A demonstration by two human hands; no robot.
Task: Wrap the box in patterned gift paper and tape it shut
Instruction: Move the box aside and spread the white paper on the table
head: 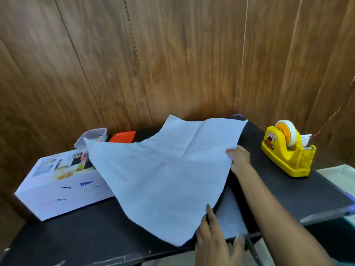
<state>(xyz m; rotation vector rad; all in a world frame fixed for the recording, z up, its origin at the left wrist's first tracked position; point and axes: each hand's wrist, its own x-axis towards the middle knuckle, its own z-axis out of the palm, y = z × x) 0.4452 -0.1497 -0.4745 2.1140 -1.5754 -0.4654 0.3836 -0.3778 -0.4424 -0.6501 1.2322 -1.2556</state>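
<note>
The fingers (209, 212) of the left hand (211, 240) lie straight and spread, palm down, on the near corner of a large pale, creased sheet of paper (163, 175), with the thumb splayed off to the side and gripping nothing. The right hand (239, 158), reaching in along the sheet's right edge, pinches that edge: the thumb shows on top and the other fingers are hidden under the paper. The sheet shows only a plain whitish face, so no pattern can be made out. It sits in the middle of the black counter (86, 233), bowed up off the surface, and its left part drapes over one end of a long white cardboard box (63, 191). The box is printed with small coloured pictures on its top and lies flat at the counter's left. Behind the box, by the back edge, stands a small clear plastic tub (92, 138) holding a few small pale items too blurred to name. Just beside the tub is a flat orange plastic lid or tray (123, 136), and whether anything lies in it cannot be told. Well apart on the right stands a yellow tape dispenser (284, 156) carrying a roll of pale tape (288, 131) on an orange core. A brown wood-panelled wall (172, 54) rises behind the counter.
</note>
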